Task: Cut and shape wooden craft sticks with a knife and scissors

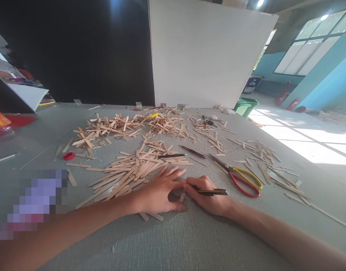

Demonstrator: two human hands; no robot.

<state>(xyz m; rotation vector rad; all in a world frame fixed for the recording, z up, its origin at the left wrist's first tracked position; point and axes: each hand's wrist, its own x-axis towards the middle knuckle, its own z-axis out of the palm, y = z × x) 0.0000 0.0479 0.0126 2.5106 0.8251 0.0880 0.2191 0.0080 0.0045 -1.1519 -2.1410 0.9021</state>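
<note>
My right hand [205, 192] is closed around a dark pen [218, 192], whose back end juts out to the right; its tip is hidden by my fingers. Flat on the table, my left hand [164, 190] has its fingers spread, with thumb and index on either side of a short piece of wooden craft stick [183, 196]. The two hands meet near the index fingertip. Beside and partly under my left hand lies a loose pile of craft sticks [133, 169]. Scissors [243, 178] with one red and one yellow handle rest open to the right of my right hand.
Two more pens, a black one [173, 155] and a dark red one [192, 151], lie beyond my hands. Further back is a heap of crossed sticks [113, 126]. A red ring [68, 156] sits left. A black and white panel [206, 52] stands along the far edge.
</note>
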